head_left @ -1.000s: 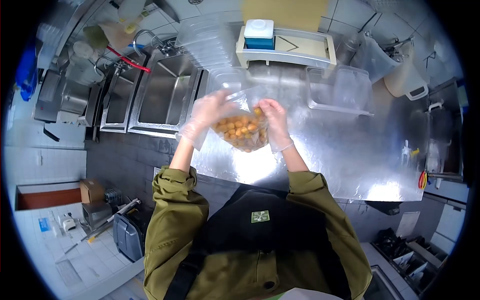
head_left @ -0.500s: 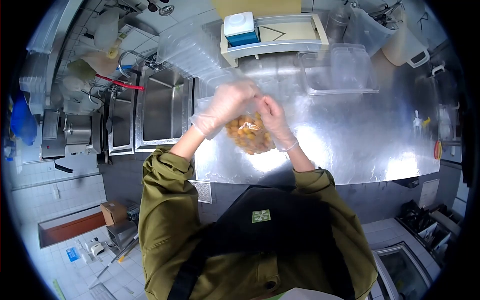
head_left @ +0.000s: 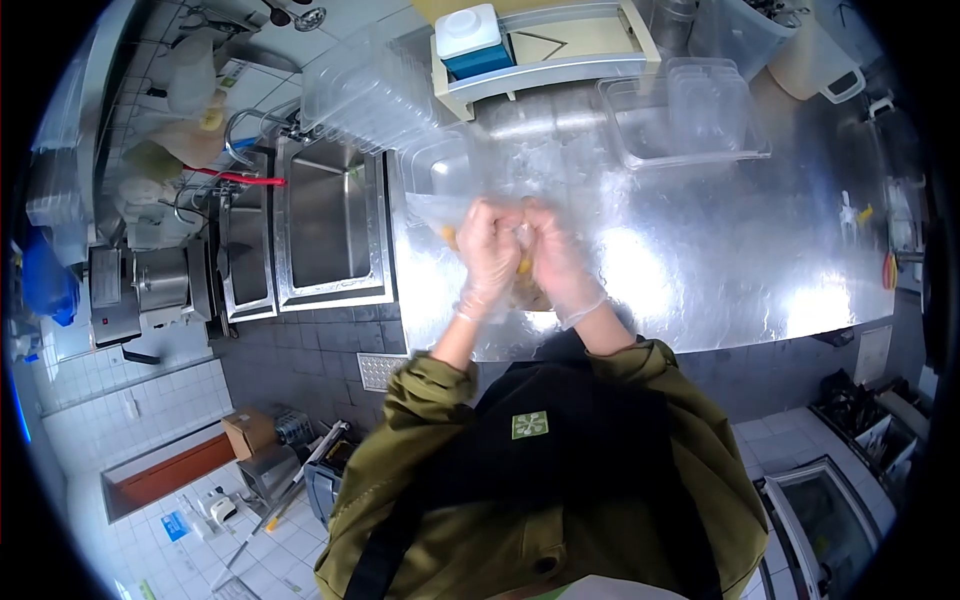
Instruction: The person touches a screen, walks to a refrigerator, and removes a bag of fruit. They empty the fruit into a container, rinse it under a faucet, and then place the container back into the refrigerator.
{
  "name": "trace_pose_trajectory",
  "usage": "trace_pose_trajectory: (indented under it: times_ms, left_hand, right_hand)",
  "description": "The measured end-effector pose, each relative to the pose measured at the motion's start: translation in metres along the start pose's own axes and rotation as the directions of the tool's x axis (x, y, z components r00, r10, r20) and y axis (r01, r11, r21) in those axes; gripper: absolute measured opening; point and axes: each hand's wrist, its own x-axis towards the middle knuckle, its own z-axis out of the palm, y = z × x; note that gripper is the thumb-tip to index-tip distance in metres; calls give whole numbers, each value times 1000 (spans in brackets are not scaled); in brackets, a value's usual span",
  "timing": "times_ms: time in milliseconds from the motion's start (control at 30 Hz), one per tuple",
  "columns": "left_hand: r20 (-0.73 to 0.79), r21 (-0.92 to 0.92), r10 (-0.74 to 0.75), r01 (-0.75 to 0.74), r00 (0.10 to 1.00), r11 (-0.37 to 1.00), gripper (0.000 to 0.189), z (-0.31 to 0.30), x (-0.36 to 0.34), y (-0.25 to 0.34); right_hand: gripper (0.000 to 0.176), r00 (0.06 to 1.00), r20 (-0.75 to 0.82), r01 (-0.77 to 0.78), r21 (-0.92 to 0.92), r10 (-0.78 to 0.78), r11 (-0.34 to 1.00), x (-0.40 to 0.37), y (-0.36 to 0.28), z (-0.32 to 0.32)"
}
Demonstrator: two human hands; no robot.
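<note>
The left hand and the right hand, each wearing a thin transparent glove, are curling their fingers into fists around the upper part of a clear plastic bag of small yellow-orange round food pieces. The two fists are pressing against each other, with the bag's film bunching between them.

The bag is hanging between and below the hands, over the near left part of the stainless steel counter. Whether its bottom is touching the counter cannot be told. Only a few yellow pieces are showing, at the outer edge of the left hand and between the fists.

A stainless steel double sink is adjoining the counter on its left side. Shallow clear plastic rectangular trays are standing at the far side of the counter, well apart from the hands. A row of stacked clear plastic containers is lying behind the sink. A blue box with a white lid is resting on a beige shelf unit.
</note>
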Motion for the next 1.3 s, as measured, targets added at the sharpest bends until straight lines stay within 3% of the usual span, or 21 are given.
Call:
trace_pose_trajectory:
  times_ms: [67,100,133,233,300,433,533,600,700,800,867,933,1033,1133,1167,1300]
  left_hand:
    - [-160,-88,-211,199,964,976,18,10,-22,-8]
    - [-102,-582,-660,494,744,646,15,4,-15,17]
    - [-133,-596,-656,469,743,652,14,1,-14,12]
    - [-224,-600,-637,410,738,686,11,-10,-5,-2]
    - [-237,-548,-621,425,747,721,11,-18,-6,-2]
    - [-381,-496,-646,444,662,747,15,-28,-8,-26]
    - [-512,-596,-705,388,491,703,17,-53,8,-61]
    - [-500,-589,-677,360,540,723,7,-90,11,-98]
    - [-276,-562,-621,401,734,724,6,-112,17,-87]
    - [-160,-570,-633,453,757,685,9,-107,2,-74]
    - [-177,-626,-709,478,682,616,13,-97,-12,-72]
    - [-105,-579,-742,566,663,587,11,-95,-35,-87]
    - [-11,-579,-854,693,520,430,10,-97,-63,-98]
    - [8,-643,-901,692,434,328,9,-107,-82,-105]
    - [4,-637,-908,701,418,320,8,-111,-89,-111]
    - [-18,-583,-938,759,345,290,10,-129,-104,-119]
  right_hand:
    - [13,999,-33,14,32,-13,999,-1,5,-4]
    - [13,966,-253,44,-25,-49,999,-6,8,13]
    - [13,884,-459,56,-87,-90,995,-11,11,27]
    - [14,894,-347,101,-459,-283,883,-18,13,40]
    - [17,929,-219,119,-585,-297,803,-21,9,44]
    - [21,954,-80,117,-786,-289,607,-36,0,58]
    - [19,947,-190,7,-794,-259,608,-48,-4,68]
    - [20,927,-244,16,-734,-286,679,-52,-7,57]
    - [20,920,-208,80,-728,-331,681,-55,-15,36]
    - [21,919,-208,114,-672,-334,732,-51,-19,30]
    - [20,920,-230,121,-605,-319,787,-51,-20,31]
    - [19,926,-235,131,-536,-297,834,-53,-24,38]
    - [16,912,-311,96,-473,-268,876,-55,-30,42]
    - [13,941,-181,160,-503,-285,849,-57,-35,32]
    - [12,917,-209,179,-545,-339,819,-59,-34,33]
    - [12,929,-217,178,-444,-298,878,-61,-37,17]
